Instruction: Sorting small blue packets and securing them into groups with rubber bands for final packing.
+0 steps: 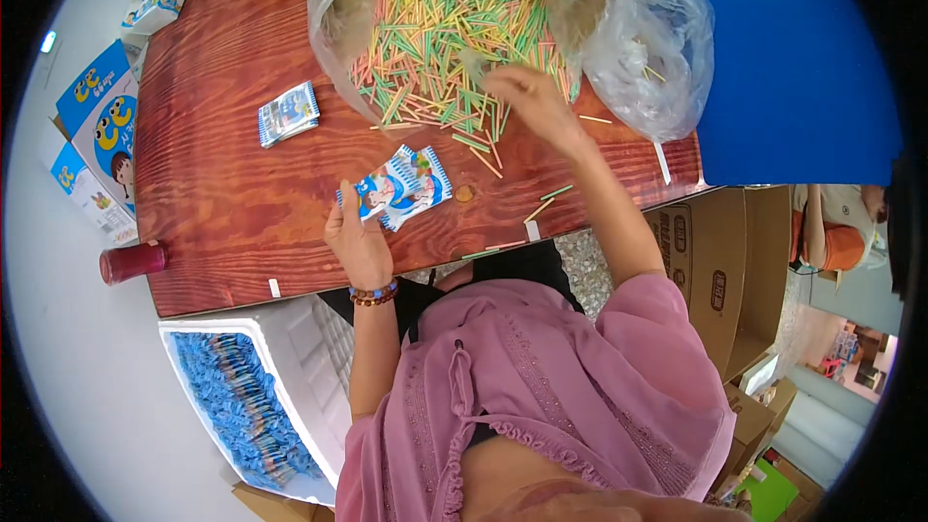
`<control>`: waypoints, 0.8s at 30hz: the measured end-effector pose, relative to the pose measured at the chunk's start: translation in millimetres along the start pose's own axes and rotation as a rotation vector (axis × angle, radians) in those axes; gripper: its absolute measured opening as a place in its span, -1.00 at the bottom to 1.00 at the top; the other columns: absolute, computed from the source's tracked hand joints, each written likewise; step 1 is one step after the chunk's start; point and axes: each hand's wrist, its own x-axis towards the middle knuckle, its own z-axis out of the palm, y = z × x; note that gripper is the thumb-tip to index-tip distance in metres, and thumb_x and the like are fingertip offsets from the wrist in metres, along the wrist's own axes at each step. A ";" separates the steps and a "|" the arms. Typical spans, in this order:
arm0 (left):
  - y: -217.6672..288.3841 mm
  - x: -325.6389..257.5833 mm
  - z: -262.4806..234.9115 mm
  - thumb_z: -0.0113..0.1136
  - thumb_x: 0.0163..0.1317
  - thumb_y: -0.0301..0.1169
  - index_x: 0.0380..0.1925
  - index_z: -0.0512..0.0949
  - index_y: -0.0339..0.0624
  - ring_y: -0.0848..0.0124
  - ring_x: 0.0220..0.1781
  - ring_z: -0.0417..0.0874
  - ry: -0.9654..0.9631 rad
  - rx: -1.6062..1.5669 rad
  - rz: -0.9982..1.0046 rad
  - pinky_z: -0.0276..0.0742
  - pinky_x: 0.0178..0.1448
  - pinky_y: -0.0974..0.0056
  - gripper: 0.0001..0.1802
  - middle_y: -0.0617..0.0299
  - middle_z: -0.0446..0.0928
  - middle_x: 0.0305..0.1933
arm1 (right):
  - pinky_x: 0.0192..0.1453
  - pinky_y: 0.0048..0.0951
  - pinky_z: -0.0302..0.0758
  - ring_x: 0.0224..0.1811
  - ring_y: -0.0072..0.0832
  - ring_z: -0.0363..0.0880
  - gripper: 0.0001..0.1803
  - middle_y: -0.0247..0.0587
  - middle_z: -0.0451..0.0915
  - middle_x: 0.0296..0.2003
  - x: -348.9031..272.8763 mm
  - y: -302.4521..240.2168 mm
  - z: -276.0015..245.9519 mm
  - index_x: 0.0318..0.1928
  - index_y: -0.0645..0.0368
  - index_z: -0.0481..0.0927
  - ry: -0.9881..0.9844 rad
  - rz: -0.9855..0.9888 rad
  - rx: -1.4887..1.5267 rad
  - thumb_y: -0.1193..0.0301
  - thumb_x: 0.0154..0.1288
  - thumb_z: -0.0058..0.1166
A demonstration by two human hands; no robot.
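Pinching a blue-and-white sachet [381,190] by its left end over the red wood-grain tabletop [222,184], long axis slanting away rightward: left hand [361,240]. Beyond: right hand [537,104], fingers leftward, grasp indiscernible, above thin pastel sticks [425,39] lying at varied angles.

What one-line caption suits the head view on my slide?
Left hand at blue-and-white packets, right hand over a heap of coloured sticks.

Pink, yellow and green sticks [454,29], blue-and-white packets [422,184] (stripes at their ends), reddish-brown wood-grained table [213,184].
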 end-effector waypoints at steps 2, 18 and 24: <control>-3.2 -0.3 -7.2 0.09 0.38 -0.40 -0.32 0.57 -0.25 0.61 -0.34 0.58 -0.010 0.055 0.021 0.51 -0.31 0.42 -0.84 0.33 0.59 -0.34 | -0.11 -0.37 0.52 -0.20 -0.27 0.63 -0.79 -0.06 0.65 -0.26 16.4 19.3 -22.7 -0.17 0.26 0.65 0.160 -0.010 -0.401 0.40 0.22 0.15; -2.5 -2.5 -14.4 0.11 0.37 -0.38 -0.34 0.59 -0.24 0.61 -0.29 0.60 -0.023 -0.041 -0.012 0.54 -0.19 0.43 -0.82 0.31 0.61 -0.31 | -0.04 -0.11 0.59 -0.17 0.09 0.62 -0.68 0.29 0.53 -0.11 56.4 69.4 -8.1 -0.22 0.41 0.57 0.368 0.211 -1.082 0.37 0.12 0.00; -5.8 -0.8 -17.0 0.09 0.39 -0.36 -0.36 0.59 -0.24 0.67 -0.33 0.56 -0.045 0.014 0.009 0.48 -0.26 0.47 -0.79 0.35 0.59 -0.34 | -0.05 -0.04 0.55 -0.08 0.11 0.54 -0.70 0.26 0.49 -0.14 57.2 77.3 1.2 -0.18 0.43 0.51 0.434 0.178 -1.024 0.44 0.20 -0.14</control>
